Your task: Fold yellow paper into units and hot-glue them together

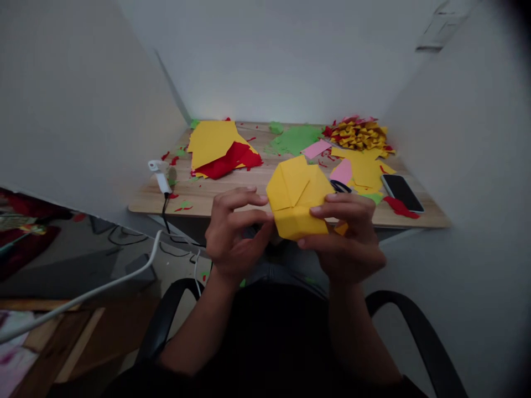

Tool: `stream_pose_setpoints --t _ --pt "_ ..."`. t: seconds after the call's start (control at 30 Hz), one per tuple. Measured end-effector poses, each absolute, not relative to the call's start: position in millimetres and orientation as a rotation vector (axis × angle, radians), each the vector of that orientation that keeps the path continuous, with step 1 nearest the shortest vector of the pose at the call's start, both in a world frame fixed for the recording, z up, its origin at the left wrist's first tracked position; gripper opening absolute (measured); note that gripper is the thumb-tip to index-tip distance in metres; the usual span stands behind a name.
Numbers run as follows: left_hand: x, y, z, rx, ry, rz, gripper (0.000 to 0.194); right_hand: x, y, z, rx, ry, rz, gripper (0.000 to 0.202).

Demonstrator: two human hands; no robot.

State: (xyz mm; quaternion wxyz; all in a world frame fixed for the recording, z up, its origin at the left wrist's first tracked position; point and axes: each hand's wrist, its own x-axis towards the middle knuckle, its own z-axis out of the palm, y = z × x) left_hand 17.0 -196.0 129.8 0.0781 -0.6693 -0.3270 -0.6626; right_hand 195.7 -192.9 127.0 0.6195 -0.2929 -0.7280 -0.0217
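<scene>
A folded yellow paper piece [293, 193] with several flat sides and creases is held up in front of the table's near edge. My right hand [348, 235] grips its right side between thumb and fingers. At its left edge, my left hand [239, 229] has thumb and index fingertips pinched together at the paper, with the other fingers curled. A small yellow bit shows between the fingers of my right hand. Behind the folded piece, the dark loops of what look like scissors [341, 186] are partly hidden.
The wooden table [199, 196] holds yellow sheets [213, 141], red paper [226, 161], green paper [296, 139], a heap of folded yellow pieces [360, 134], a phone [401, 192] and a white device [161, 178] with a black cable. Chair armrests flank my body.
</scene>
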Motion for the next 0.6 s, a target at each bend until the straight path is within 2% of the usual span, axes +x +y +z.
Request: stream_pose_setpoints --t 0.3,0.53,0.6 --pt "18 -195 129 -2.252 -1.027 -1.931 0.033 192 -185 123 -0.587 -1.584 0.325 0.021" --pt "21 -199 123 -2.404 -1.534 -1.767 0.024 184 -183 122 -0.899 -1.394 0.703 0.007" --pt "21 -197 119 -2.445 -1.627 -1.795 0.023 188 -180 121 -1.004 -1.391 0.751 0.01"
